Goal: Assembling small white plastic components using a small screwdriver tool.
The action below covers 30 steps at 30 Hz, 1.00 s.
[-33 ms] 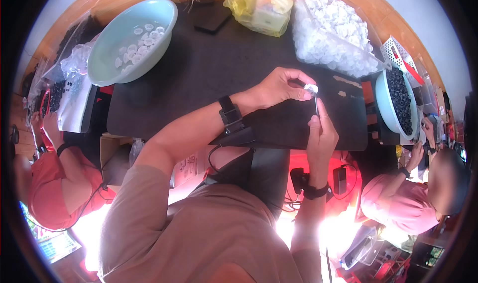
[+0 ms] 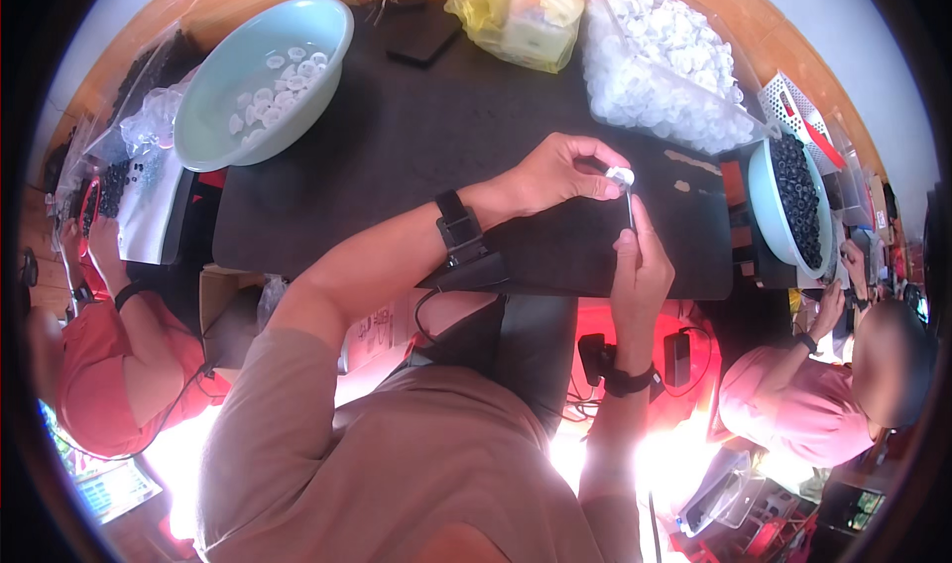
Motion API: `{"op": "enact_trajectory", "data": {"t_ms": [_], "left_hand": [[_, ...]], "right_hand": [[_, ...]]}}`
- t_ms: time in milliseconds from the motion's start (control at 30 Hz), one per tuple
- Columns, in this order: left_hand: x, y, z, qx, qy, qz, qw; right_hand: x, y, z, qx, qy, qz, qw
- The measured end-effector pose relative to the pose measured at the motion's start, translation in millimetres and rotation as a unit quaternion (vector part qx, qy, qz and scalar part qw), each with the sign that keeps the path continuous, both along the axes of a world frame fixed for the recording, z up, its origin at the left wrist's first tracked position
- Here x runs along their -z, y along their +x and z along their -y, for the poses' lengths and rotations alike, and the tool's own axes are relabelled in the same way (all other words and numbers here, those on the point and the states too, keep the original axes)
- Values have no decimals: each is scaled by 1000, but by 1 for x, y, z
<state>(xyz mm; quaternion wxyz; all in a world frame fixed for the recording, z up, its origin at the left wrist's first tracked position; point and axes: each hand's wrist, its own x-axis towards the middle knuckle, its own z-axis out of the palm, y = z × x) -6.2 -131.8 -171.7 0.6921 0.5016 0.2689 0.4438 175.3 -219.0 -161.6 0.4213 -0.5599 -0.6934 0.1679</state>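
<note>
Above the dark table (image 2: 416,167), my left hand (image 2: 567,172) pinches a small white round plastic piece (image 2: 622,175) between thumb and fingers. My right hand (image 2: 644,264) grips a thin dark tool (image 2: 629,206), its upper end against the white piece from below. Most of the tool is hidden by the fingers, so its exact kind cannot be told. Beyond my hands lies a big clear bag (image 2: 635,107) heaped with many similar white pieces. At the far left of the table a pale blue basin (image 2: 213,107) holds several white pieces.
A yellow plastic bag (image 2: 476,13) and a black flat object (image 2: 424,50) lie at the table's far edge. On the right stands a light blue basin (image 2: 769,201) full of black round parts (image 2: 796,206). People work on the left (image 2: 129,355) and right (image 2: 773,394).
</note>
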Motion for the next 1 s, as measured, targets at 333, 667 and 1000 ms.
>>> {"op": "enact_trajectory", "data": {"t_ms": [333, 667, 1000], "left_hand": [[1, 0, -5, 1, 6, -16, 1000], [6, 2, -7, 13, 48, -22, 999], [2, 2, -7, -18, 26, 25, 999]], "right_hand": [[0, -4, -4, -1, 29, 4, 1000], [1, -2, -6, 4, -7, -10, 1000], [0, -2, -4, 11, -30, -24, 999]]}}
